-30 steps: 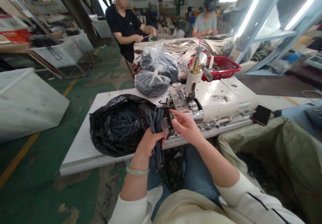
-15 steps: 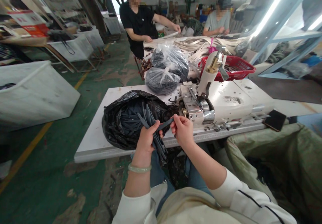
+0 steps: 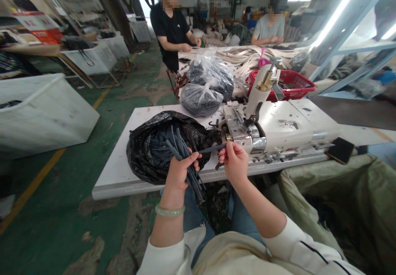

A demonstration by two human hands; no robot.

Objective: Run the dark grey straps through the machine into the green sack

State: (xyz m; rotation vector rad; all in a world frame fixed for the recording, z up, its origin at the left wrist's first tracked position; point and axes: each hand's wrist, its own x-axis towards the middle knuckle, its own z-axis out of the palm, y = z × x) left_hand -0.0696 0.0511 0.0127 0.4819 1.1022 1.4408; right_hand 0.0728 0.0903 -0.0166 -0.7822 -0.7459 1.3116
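Observation:
A bundle of dark grey-blue strips is gripped in my left hand, the thumb pressed over it. One single strip stretches from that hand to my right hand, whose fingers pinch its far end. Beneath and left of the bundle, an open black plastic bag lies on the white table with many similar strips inside. Just beyond my right hand stands a white machine with metal rollers and an upright arm.
Clear plastic bags of dark pieces sit behind the black bag. A red basket stands behind the machine, and a phone lies at the table's right. A green sack is open at my right. Two people work across from me.
My right hand has moved to the right, drawing the single strip farther out from the bundle. My left hand has stayed nearly in place.

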